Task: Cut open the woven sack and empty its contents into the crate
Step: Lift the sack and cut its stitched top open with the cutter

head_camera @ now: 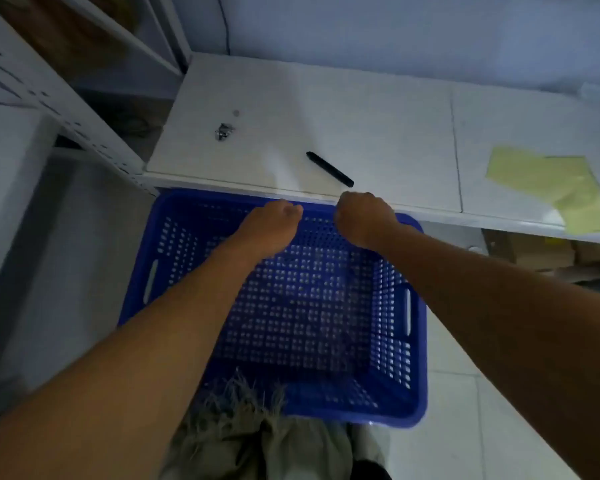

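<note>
A blue perforated plastic crate stands on the floor against the white table's front edge, and nothing shows inside it. My left hand and my right hand both reach across it, with fingers curled over its far rim just below the table edge. The woven sack, beige with a frayed open edge, lies crumpled at the crate's near side, partly under my left forearm. A black stick-shaped tool lies on the table just beyond my right hand.
The white table also carries a small metal object and a yellow sheet at the right. A white metal shelf rack stands at the left. Cardboard boxes sit under the table at the right.
</note>
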{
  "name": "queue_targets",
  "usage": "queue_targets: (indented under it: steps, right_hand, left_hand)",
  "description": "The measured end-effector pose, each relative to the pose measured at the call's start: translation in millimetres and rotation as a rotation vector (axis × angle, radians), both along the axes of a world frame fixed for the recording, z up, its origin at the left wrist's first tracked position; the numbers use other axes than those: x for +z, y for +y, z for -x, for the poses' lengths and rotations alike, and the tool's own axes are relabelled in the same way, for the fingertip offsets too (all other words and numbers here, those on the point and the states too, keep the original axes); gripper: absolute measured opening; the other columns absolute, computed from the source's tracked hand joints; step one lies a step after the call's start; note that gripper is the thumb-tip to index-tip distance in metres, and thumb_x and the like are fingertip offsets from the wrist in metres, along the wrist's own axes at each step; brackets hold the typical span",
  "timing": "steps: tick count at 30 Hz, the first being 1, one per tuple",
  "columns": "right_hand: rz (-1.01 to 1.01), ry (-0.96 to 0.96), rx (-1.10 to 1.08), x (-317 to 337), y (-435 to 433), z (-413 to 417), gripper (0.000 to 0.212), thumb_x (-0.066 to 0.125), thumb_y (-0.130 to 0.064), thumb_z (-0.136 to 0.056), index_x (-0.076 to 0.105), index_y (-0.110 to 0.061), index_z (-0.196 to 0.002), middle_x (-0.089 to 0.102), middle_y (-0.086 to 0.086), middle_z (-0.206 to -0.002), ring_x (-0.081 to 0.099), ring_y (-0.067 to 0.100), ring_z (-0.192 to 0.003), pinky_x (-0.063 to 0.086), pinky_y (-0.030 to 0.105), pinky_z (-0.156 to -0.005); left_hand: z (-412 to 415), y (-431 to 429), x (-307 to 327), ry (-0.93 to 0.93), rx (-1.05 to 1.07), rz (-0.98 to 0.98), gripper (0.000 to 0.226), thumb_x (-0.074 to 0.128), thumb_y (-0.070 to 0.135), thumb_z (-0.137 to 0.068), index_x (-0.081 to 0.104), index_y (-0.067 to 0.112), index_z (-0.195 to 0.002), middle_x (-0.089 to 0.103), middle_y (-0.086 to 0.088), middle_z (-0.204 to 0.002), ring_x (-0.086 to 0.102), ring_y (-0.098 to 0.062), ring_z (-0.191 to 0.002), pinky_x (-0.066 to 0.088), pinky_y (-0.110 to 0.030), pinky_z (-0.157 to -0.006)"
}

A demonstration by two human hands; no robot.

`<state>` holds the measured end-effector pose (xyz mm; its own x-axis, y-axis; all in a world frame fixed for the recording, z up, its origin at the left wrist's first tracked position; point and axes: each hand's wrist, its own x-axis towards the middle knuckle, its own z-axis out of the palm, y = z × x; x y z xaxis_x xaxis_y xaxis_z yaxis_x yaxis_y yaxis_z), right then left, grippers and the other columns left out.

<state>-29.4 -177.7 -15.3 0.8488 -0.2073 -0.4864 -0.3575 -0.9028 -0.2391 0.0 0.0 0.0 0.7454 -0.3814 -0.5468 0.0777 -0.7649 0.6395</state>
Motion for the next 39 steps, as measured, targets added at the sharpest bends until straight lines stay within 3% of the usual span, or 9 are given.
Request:
queue_targets:
  steps: [1,3,5,7,14,24,27,30,39]
  right_hand:
    - [-0.009,-0.039,-0.048,-9.7,-1.4,-6.9,0.031,0.046,-0.017,-0.099,0.047,-0.005,-0.128,0.06,0.018,-0.121,0.059,0.034,-0.102,0.042,0.035,-0.075]
    - [-0.045,-0.124,-0.204,-30.1,-7.8,-23.3,0.041,0.048,-0.013,-0.098,0.039,-0.004,-0.137,0.06,0.02,-0.121,0.06,0.037,-0.107,0.042,0.035,-0.075]
    - [-0.05,-0.171,-0.294,-49.3,-14.2,-36.8,0.043,0.048,-0.013,-0.098,0.037,-0.007,-0.14,0.06,0.019,-0.122,0.06,0.037,-0.108,0.042,0.035,-0.074]
    - [-0.038,-0.18,-0.3,-68.7,-24.4,-49.0,0.041,0.048,-0.017,-0.099,0.04,-0.01,-0.139,0.061,0.018,-0.122,0.06,0.036,-0.107,0.041,0.033,-0.074]
    - [0.0,-0.241,-0.346,-99.3,-33.1,-64.0,0.025,0.048,-0.022,-0.1,0.048,-0.011,-0.122,0.063,0.014,-0.109,0.051,0.027,-0.082,0.04,0.035,-0.067]
    - [-0.004,-0.186,-0.257,-79.1,-21.4,-48.0,0.024,0.049,-0.022,-0.102,0.05,-0.002,-0.117,0.064,0.015,-0.112,0.063,0.03,-0.1,0.037,0.033,-0.068]
    - [-0.063,-0.147,-0.283,-47.5,-14.7,-20.5,0.026,0.048,-0.026,-0.103,0.049,-0.003,-0.116,0.064,0.015,-0.111,0.062,0.03,-0.095,0.038,0.035,-0.066]
    - [-0.177,-0.112,-0.324,-11.1,-3.8,14.7,0.031,0.046,-0.033,-0.104,0.049,-0.005,-0.116,0.061,0.012,-0.105,0.06,0.03,-0.088,0.038,0.034,-0.059]
    - [-0.352,-0.118,-0.342,159.8,79.4,142.9,0.027,0.049,-0.035,-0.103,0.052,-0.009,-0.108,0.06,0.003,-0.085,0.059,0.025,-0.072,0.04,0.035,-0.057]
  left_hand:
    - [-2.4,-4.6,-8.9,-0.018,0.003,0.009,0.045,0.033,0.041,-0.108,0.064,0.008,-0.102,0.055,-0.012,-0.081,0.049,-0.021,-0.072,0.038,-0.033,-0.074]
    - [-14.4,-10.4,-29.7,-0.077,-0.021,-0.038,0.047,0.035,0.044,-0.108,0.06,0.014,-0.134,0.066,-0.008,-0.119,0.06,-0.022,-0.101,0.045,-0.033,-0.089]
    - [-21.9,-14.9,-45.5,-0.117,-0.049,-0.048,0.049,0.035,0.046,-0.108,0.051,0.02,-0.146,0.054,-0.005,-0.148,0.052,-0.024,-0.131,0.04,-0.035,-0.107]
    - [-28.4,-17.4,-58.8,-0.131,-0.046,-0.037,0.051,0.035,0.048,-0.108,0.046,0.022,-0.151,0.046,-0.004,-0.156,0.045,-0.023,-0.14,0.035,-0.034,-0.111]
    - [-26.8,-7.5,-88.7,-0.073,0.028,0.0,0.05,0.034,0.046,-0.109,0.043,0.023,-0.152,0.045,-0.001,-0.156,0.044,-0.021,-0.141,0.033,-0.03,-0.108]
    - [-21.8,4.9,-65.3,-0.054,0.05,-0.018,0.049,0.035,0.046,-0.109,0.045,0.023,-0.151,0.046,0.0,-0.156,0.044,-0.02,-0.141,0.033,-0.032,-0.111]
    - [-15.8,10.3,-31.0,-0.04,0.034,-0.041,0.048,0.034,0.046,-0.109,0.047,0.024,-0.15,0.049,-0.001,-0.153,0.046,-0.021,-0.139,0.035,-0.031,-0.109]
    - [5.8,16.3,8.1,0.004,0.07,-0.022,0.037,0.033,0.041,-0.11,0.056,0.028,-0.135,0.058,0.002,-0.126,0.054,-0.016,-0.115,0.041,-0.025,-0.089]
    - [98.6,48.5,155.0,0.169,0.207,0.053,0.031,0.052,0.031,-0.104,0.067,0.017,-0.127,0.066,-0.001,-0.132,0.06,-0.02,-0.122,0.044,-0.034,-0.106]
